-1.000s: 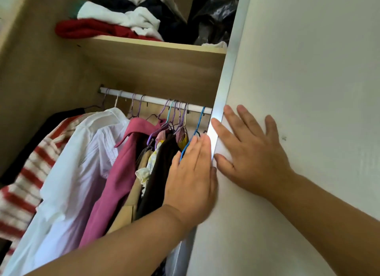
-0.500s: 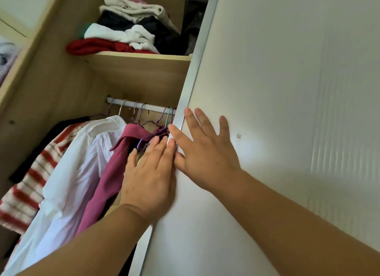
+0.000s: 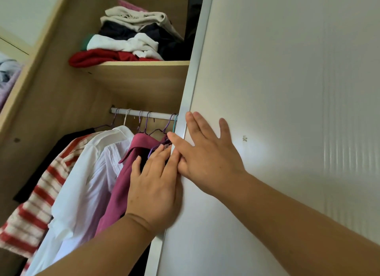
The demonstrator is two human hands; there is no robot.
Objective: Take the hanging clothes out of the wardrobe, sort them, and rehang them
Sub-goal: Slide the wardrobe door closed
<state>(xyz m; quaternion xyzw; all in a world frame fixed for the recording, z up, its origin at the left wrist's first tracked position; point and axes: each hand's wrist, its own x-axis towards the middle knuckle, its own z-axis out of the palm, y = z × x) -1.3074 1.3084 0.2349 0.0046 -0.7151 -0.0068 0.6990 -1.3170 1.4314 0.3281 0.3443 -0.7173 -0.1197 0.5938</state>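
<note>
I read both hands as flat and holding nothing. The right hand [image 3: 207, 158] lies spread on the white sliding door [image 3: 287, 111], its thumb reaching over the door's aluminium edge strip [image 3: 193, 80]. The left hand [image 3: 156, 183] presses straight fingers against that strip from the wardrobe side, touching the right thumb. The door hides the right part of the wardrobe. The hanging clothes sit just left of the hands. A magenta shirt [image 3: 123, 183] is partly behind the left hand. Further left I see a white shirt [image 3: 82, 189], a red-and-white striped top [image 3: 41, 203] and a black garment [image 3: 53, 152]. Above them, a wooden shelf [image 3: 144, 63] carries a pile of folded clothes [image 3: 127, 39]. The clothes hang from a white rail [image 3: 133, 112] on purple wire hangers [image 3: 164, 127].
</note>
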